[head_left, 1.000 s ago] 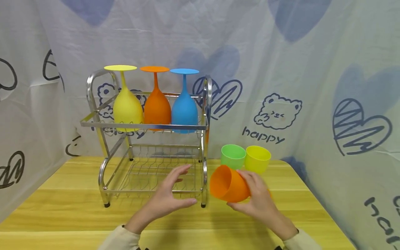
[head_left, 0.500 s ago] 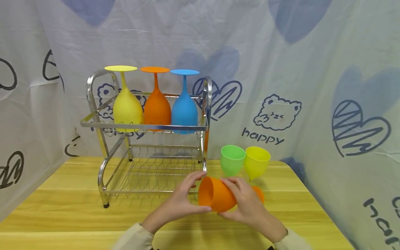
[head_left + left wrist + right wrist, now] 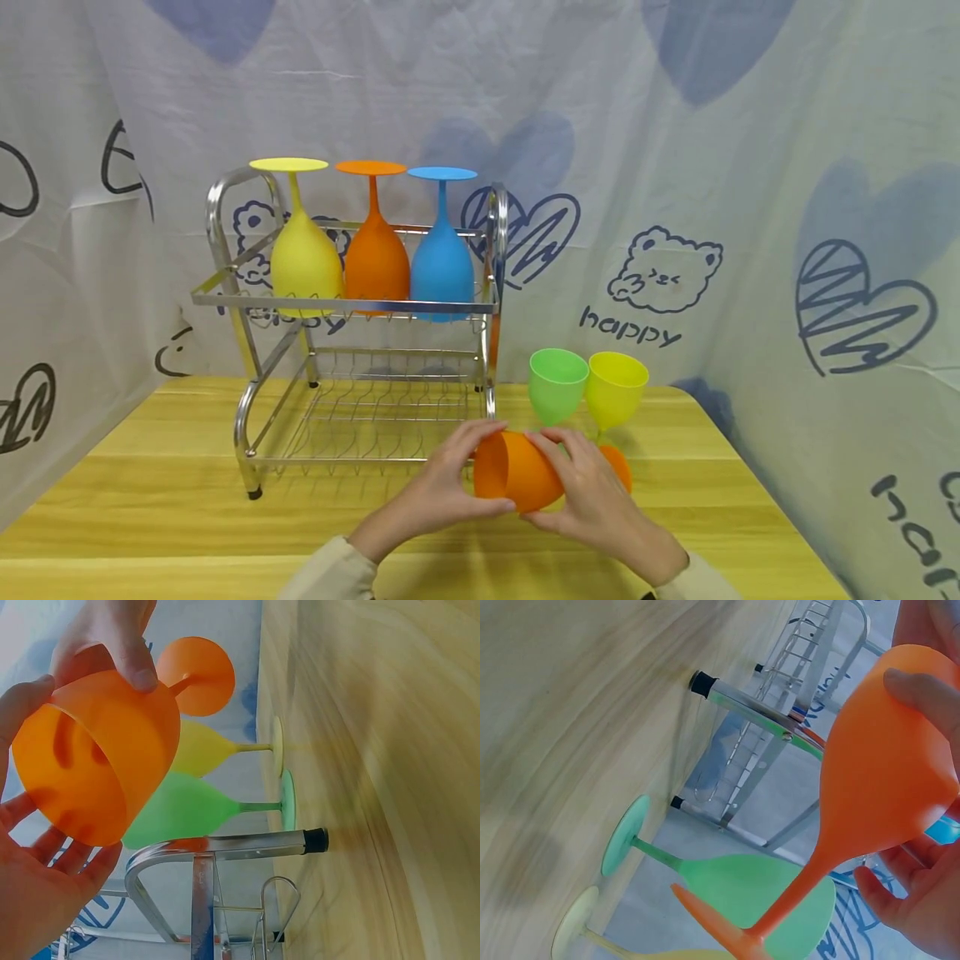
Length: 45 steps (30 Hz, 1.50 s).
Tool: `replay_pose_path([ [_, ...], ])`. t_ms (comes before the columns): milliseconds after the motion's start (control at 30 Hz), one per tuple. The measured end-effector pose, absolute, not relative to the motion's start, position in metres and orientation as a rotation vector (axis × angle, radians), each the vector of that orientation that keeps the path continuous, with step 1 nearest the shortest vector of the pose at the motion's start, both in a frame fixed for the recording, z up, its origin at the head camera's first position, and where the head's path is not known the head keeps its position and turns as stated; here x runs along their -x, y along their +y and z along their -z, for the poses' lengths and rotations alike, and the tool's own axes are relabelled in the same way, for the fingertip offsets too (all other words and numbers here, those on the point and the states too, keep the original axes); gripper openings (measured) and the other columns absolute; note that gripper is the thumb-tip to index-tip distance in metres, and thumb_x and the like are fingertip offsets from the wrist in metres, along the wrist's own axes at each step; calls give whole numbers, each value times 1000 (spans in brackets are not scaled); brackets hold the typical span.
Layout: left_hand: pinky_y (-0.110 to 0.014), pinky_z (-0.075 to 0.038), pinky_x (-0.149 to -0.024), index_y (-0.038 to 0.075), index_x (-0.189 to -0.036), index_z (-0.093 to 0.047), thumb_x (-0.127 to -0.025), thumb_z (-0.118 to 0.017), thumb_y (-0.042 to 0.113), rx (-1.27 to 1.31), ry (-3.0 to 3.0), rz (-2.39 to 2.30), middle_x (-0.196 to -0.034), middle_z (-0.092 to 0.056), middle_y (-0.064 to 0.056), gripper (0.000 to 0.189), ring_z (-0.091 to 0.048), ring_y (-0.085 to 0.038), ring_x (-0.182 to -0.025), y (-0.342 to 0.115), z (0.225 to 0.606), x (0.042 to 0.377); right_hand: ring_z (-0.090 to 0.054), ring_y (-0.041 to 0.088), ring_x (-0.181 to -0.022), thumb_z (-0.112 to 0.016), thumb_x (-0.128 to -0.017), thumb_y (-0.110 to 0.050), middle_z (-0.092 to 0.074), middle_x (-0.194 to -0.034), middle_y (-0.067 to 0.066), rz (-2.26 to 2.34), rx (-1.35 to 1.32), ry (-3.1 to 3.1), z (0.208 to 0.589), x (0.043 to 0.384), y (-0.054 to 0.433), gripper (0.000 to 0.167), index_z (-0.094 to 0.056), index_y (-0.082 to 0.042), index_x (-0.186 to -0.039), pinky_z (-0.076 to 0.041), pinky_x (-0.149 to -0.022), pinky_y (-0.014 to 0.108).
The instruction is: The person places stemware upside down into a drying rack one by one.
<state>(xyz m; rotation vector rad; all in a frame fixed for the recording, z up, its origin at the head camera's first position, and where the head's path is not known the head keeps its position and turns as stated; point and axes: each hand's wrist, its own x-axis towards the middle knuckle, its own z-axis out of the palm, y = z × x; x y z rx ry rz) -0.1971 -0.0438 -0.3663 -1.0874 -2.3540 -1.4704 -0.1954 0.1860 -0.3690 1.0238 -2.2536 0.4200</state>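
An orange plastic goblet (image 3: 534, 477) lies sideways in the air between both hands, its mouth toward the left and its foot to the right. My right hand (image 3: 596, 496) grips the bowl, thumb below and fingers over the top. At the mouth, my left hand (image 3: 438, 487) holds the rim between thumb and fingers. The left wrist view looks into the open bowl (image 3: 112, 757), with left fingers curled along the rim. Its stem and foot (image 3: 780, 907) stick out past the right hand in the right wrist view.
A two-tier metal rack (image 3: 345, 303) carries upside-down yellow (image 3: 306, 262), orange (image 3: 377, 262) and blue (image 3: 442, 267) goblets on top. Upright green (image 3: 557, 392) and yellow (image 3: 617, 393) goblets stand right of it on the wooden table (image 3: 150, 500). Printed cloth hangs behind.
The right hand has brought the orange goblet left and slightly down. My left hand has moved right and closed from empty air onto its rim. The rack and other goblets stay put.
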Motion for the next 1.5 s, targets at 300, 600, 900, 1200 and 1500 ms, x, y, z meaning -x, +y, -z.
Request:
replay_pose_path([
  [300,-37,-53,-90,8,-135,-50,-74,-85,18,990,-2268,1547,-128,-51,-10,71,-54,-28,-111,-43,365,197,-56,29,-105,-94,-56,-28,-57,-122,16,-399,-965,-2226,366,189,183,100,-44,2,-137,-54,-84,46],
  [600,-35,-48,-96,4,-141,-44,-80,-77,1,764,-2027,2002,-137,-47,-15,70,-47,-34,-123,-54,358,201,-54,34,-113,-53,-98,-36,-51,-134,19,-588,-1047,-1969,358,180,186,51,-53,3,-132,-39,-105,31],
  [900,-30,-51,-93,-3,-145,-34,-85,-60,8,708,-1746,2326,-137,-45,-20,66,-52,-21,-118,-58,358,201,-51,16,-122,-60,-96,-10,-47,-139,23,-1474,-981,-2101,356,181,176,52,-39,5,-141,-45,-98,24],
  [1200,-33,-51,-92,-3,-147,-30,-86,-57,10,797,-1656,2439,-133,-47,-17,68,-55,-23,-113,-57,354,195,-53,21,-121,-55,-99,-14,-48,-142,10,-2504,-798,-1822,336,191,162,62,-22,-1,-150,-46,-100,39],
  [1500,-33,-50,-94,-5,-146,-28,-86,-56,9,818,-1661,2463,-133,-45,-17,67,-54,-23,-114,-57,358,195,-57,18,-110,-68,-90,-9,-57,-126,5,-2574,-856,-1723,337,192,150,52,-42,-11,-135,-47,-98,35],
])
